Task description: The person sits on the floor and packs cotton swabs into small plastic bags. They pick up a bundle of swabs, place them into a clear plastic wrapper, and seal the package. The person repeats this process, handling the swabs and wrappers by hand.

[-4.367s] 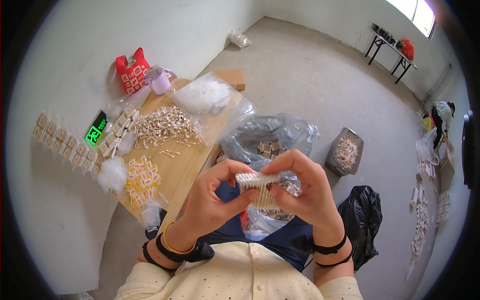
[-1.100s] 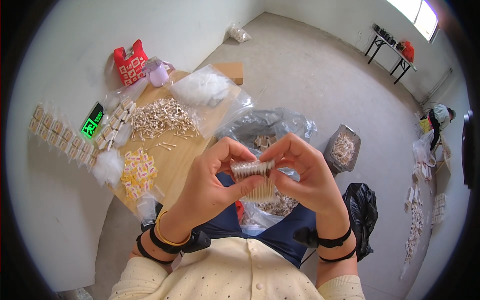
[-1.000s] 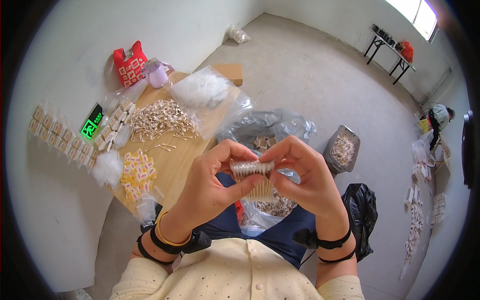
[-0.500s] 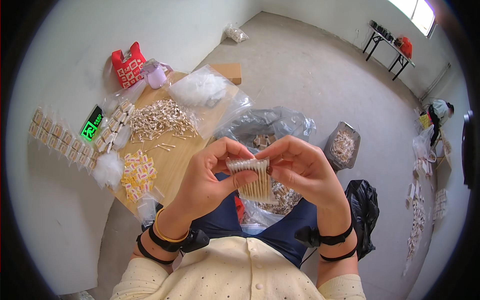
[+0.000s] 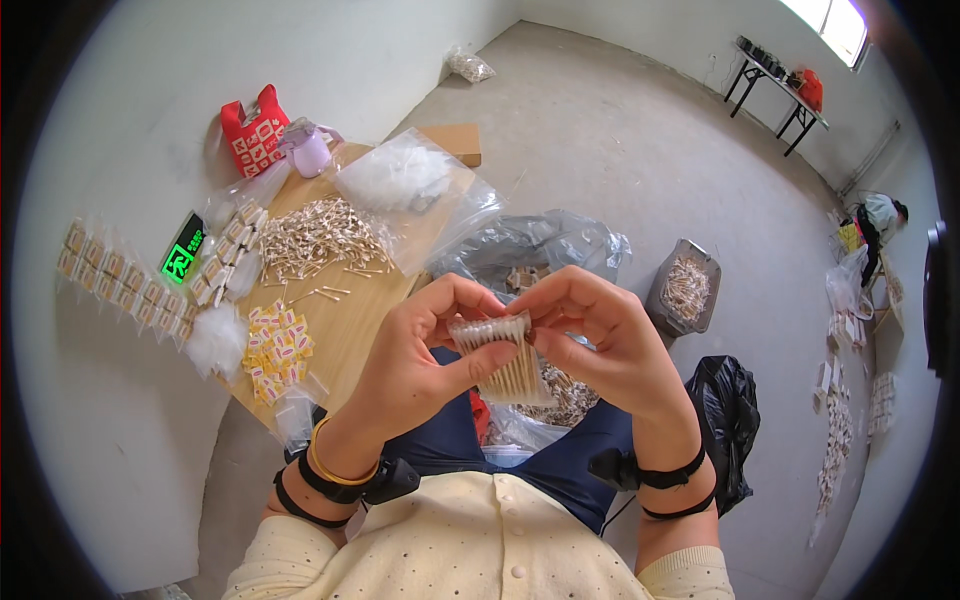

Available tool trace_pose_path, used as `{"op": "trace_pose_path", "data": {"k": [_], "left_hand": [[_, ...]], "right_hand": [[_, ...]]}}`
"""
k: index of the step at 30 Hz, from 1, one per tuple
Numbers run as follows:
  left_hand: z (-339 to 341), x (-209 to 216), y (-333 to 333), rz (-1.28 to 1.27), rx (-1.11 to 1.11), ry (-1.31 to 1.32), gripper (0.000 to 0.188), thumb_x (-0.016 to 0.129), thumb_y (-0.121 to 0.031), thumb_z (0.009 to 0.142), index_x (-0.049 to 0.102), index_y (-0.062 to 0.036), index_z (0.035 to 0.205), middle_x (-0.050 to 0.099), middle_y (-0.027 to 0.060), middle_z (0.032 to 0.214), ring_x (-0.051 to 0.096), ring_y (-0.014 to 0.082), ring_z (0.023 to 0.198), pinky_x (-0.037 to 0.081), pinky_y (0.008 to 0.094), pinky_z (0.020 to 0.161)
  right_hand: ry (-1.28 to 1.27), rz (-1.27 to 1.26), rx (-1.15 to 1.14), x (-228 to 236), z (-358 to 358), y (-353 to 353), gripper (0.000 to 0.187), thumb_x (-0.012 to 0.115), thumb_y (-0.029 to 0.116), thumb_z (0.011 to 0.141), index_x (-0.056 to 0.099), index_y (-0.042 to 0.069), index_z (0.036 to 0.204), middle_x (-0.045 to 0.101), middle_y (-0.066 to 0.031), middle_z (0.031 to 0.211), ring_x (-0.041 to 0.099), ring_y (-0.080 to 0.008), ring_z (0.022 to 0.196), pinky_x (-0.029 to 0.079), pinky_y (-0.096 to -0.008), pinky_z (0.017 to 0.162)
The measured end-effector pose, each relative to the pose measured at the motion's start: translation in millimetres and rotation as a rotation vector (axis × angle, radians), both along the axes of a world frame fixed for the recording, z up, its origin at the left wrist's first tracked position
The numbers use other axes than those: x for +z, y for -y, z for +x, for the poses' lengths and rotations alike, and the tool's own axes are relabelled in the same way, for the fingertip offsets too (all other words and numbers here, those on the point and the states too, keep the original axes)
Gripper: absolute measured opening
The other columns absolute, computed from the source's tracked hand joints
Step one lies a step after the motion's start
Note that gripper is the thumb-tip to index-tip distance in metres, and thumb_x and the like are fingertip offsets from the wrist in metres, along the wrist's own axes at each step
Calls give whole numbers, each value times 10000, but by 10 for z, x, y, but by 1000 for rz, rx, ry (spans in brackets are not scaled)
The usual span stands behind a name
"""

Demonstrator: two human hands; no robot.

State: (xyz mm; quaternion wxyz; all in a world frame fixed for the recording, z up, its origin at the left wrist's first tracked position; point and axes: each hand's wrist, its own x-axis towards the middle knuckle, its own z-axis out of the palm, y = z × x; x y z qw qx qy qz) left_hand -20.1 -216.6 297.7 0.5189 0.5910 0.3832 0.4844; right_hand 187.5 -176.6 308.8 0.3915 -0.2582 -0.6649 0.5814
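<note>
Between my two hands, above my lap, is a clear plastic bag of cotton swabs (image 5: pixel 516 378), its swabs lined up side by side with their white tips toward the top. My left hand (image 5: pixel 425 345) grips the bag's left side, the thumb lying across its front. At the upper right corner, my right hand (image 5: pixel 597 345) pinches the bag's edge between thumb and fingers. Below the bag, loose cotton swabs (image 5: pixel 568 398) lie in a clear plastic liner between my knees, partly hidden by my hands.
A wooden table (image 5: pixel 345 335) at left bears a heap of swabs (image 5: pixel 322 235), yellow-and-white labels (image 5: pixel 277 350) and empty clear bags (image 5: pixel 400 180). Filled packs (image 5: pixel 125 280) stand in rows along its left. A grey bin of swabs (image 5: pixel 685 288) and a black bag (image 5: pixel 725 430) are at right.
The bag of swabs has tilted slightly, and its top right corner has shifted a little up and left with my right fingers. My left hand has barely moved.
</note>
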Motion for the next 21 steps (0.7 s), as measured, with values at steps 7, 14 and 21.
{"op": "trace_pose_path", "data": {"k": [7,14,21], "left_hand": [[18,15,32,84,102,-61,264,751,-63,853,601,-13,1064,664,47,987,641,92,914,517,251,815],[84,20,55,228,252,-205,279,765,-41,828,605,-16,1055,682,71,950,685,140,860,534,268,765],[117,-6,65,348,341,-275,279,788,-38,811,623,-32,1036,701,87,937,706,158,834,547,274,733]], "right_hand": [[-59,-65,-102,63,-37,74,157,626,-40,852,608,-5,1004,652,-57,974,642,-127,920,519,-278,835],[211,522,-413,40,-129,171,183,728,-43,754,626,15,895,613,-83,859,641,-199,787,515,-298,702],[167,546,-452,-12,-188,189,186,731,-46,741,638,21,886,626,-86,829,639,-215,737,520,-306,670]]}}
